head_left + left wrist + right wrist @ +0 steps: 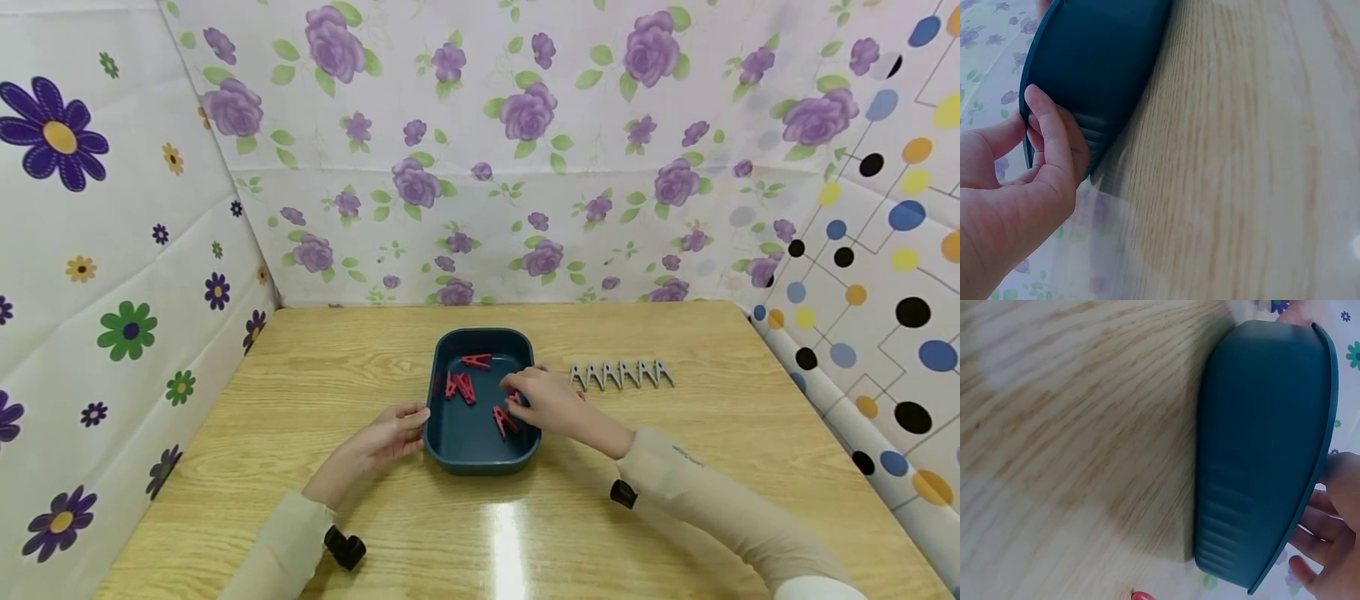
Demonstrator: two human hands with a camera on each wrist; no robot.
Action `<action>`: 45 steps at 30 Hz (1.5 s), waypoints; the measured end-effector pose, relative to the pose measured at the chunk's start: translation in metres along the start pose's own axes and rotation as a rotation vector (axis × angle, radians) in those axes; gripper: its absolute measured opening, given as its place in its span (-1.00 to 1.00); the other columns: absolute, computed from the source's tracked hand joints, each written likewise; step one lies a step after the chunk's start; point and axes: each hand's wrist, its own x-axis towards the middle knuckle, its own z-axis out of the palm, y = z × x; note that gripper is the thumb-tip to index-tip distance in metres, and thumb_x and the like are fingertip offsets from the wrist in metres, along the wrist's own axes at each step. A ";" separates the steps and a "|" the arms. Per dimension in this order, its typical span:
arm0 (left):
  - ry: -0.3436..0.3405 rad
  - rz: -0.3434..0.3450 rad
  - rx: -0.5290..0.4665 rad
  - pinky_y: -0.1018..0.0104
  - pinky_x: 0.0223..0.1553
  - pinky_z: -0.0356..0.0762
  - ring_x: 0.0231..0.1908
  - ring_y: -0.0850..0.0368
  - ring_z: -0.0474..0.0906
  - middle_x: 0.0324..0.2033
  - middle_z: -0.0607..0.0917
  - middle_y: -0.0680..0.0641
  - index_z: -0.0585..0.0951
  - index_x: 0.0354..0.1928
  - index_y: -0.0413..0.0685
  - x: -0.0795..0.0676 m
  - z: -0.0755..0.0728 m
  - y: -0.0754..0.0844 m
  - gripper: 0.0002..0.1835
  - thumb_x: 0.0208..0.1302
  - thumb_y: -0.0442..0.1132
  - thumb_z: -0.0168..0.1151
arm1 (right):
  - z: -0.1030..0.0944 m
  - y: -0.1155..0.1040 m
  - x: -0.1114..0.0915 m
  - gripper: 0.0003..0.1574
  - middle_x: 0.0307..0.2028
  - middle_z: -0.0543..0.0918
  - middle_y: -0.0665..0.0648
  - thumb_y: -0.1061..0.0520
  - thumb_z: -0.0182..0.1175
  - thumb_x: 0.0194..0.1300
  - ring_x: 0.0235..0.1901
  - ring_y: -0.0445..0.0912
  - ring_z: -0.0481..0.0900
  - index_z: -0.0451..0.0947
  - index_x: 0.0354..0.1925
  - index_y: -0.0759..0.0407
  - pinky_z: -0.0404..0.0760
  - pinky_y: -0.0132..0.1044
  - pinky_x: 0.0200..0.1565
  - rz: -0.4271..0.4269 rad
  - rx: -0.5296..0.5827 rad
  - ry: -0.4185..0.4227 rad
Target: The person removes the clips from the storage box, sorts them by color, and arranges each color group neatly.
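Observation:
A dark teal rectangular bin (480, 463) stands on the table with several red clothespins (504, 422) lying inside. My left hand (390, 433) grips the bin's left side, thumb at the rim and fingers against the outer wall, as the left wrist view shows. Over the opposite rim reaches my right hand (547, 400), its fingertips down in the bin. One red clothespin (514, 399) shows between its thumb and fingers; I cannot tell whether they pinch it. In the right wrist view the bin's wall (1260, 444) hides those fingertips.
Right of the bin, several grey clothespins (622, 374) stand in a row on the wooden table (360, 350). A bit of red (581, 396) peeks out behind my right wrist. Patterned cloths (487, 208) hang at the back and both sides.

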 end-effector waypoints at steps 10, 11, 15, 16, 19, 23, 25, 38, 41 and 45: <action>-0.005 0.001 0.006 0.49 -0.26 0.58 -0.29 0.29 0.59 -0.21 0.64 0.03 0.16 0.32 -0.42 -0.002 0.001 0.002 -0.49 0.50 -0.23 -0.04 | 0.000 -0.008 0.004 -0.85 -0.46 0.69 -0.06 0.02 0.27 0.26 -0.45 -0.20 0.58 0.60 -0.27 0.06 0.41 0.05 0.22 0.076 -0.070 -0.157; -0.004 0.001 0.007 0.49 -0.26 0.58 -0.29 0.29 0.59 -0.21 0.64 0.03 0.16 0.32 -0.42 -0.002 0.001 0.002 -0.49 0.50 -0.23 -0.04 | 0.000 -0.008 0.005 -0.86 -0.48 0.67 -0.07 0.02 0.27 0.26 -0.47 -0.21 0.57 0.59 -0.29 0.06 0.42 0.05 0.21 0.083 -0.082 -0.163; -0.001 0.003 0.010 0.48 -0.25 0.59 -0.28 0.29 0.59 -0.21 0.64 0.02 0.20 0.30 -0.41 -0.001 0.001 0.001 -0.52 0.50 -0.24 -0.04 | 0.002 -0.012 0.007 -0.81 -0.50 0.66 -0.06 -0.03 0.29 0.25 -0.48 -0.20 0.58 0.60 -0.31 0.05 0.49 0.00 0.12 0.099 -0.116 -0.195; -0.002 0.003 0.010 0.48 -0.25 0.59 -0.28 0.29 0.59 -0.21 0.64 0.02 0.21 0.29 -0.41 -0.001 0.001 0.000 -0.53 0.51 -0.24 -0.04 | 0.003 -0.013 0.007 -0.79 -0.50 0.66 -0.06 -0.05 0.29 0.25 -0.47 -0.20 0.59 0.61 -0.31 0.04 0.51 -0.03 0.08 0.100 -0.124 -0.204; 0.000 0.000 0.003 0.47 -0.25 0.60 -0.27 0.28 0.59 -0.21 0.64 0.02 0.23 0.27 -0.40 0.000 0.000 -0.002 -0.55 0.50 -0.24 -0.03 | 0.006 -0.015 0.007 -0.76 -0.51 0.64 -0.06 -0.09 0.29 0.25 -0.51 -0.21 0.55 0.60 -0.33 0.03 0.54 -0.11 -0.06 0.100 -0.129 -0.221; 0.000 -0.002 -0.007 0.47 -0.25 0.60 -0.28 0.28 0.59 -0.21 0.64 0.02 0.22 0.27 -0.39 0.001 0.000 -0.002 -0.53 0.50 -0.22 -0.02 | 0.008 -0.019 0.008 -0.75 -0.60 0.56 -0.09 -0.10 0.28 0.26 -0.60 -0.25 0.44 0.58 -0.42 0.01 0.49 -0.15 -0.16 0.113 -0.136 -0.246; -0.002 0.000 -0.007 0.47 -0.25 0.60 -0.27 0.28 0.59 -0.21 0.64 0.02 0.22 0.27 -0.39 0.001 0.000 -0.002 -0.53 0.49 -0.22 -0.01 | 0.008 -0.021 0.009 -0.72 -0.64 0.52 -0.11 -0.13 0.27 0.26 -0.61 -0.25 0.42 0.57 -0.46 -0.01 0.49 -0.13 -0.12 0.125 -0.156 -0.274; -0.014 -0.002 -0.010 0.47 -0.24 0.60 -0.27 0.28 0.59 -0.21 0.63 0.01 0.20 0.28 -0.39 0.000 -0.001 -0.001 -0.53 0.51 -0.23 -0.04 | 0.008 -0.032 0.017 -0.49 -0.65 0.48 -0.04 -0.31 0.37 0.08 -0.57 -0.15 0.45 0.45 -0.57 0.01 0.32 -0.23 -0.34 0.205 -0.225 -0.390; -0.012 -0.003 -0.008 0.47 -0.25 0.60 -0.29 0.29 0.58 -0.24 0.62 0.02 0.25 0.23 -0.35 0.001 -0.001 -0.001 -0.59 0.50 -0.23 -0.03 | 0.010 -0.033 0.017 -0.51 -0.63 0.50 -0.03 -0.28 0.40 0.07 -0.55 -0.12 0.46 0.47 -0.54 0.02 0.27 -0.25 -0.38 0.210 -0.243 -0.376; -0.002 -0.010 -0.005 0.47 -0.26 0.59 -0.33 0.30 0.57 -0.28 0.63 0.04 0.30 0.18 -0.30 0.000 -0.001 0.000 -0.65 0.50 -0.24 -0.03 | 0.011 -0.034 0.018 -0.52 -0.61 0.50 -0.03 -0.26 0.42 0.05 -0.54 -0.12 0.46 0.47 -0.53 0.03 0.29 -0.25 -0.36 0.219 -0.250 -0.384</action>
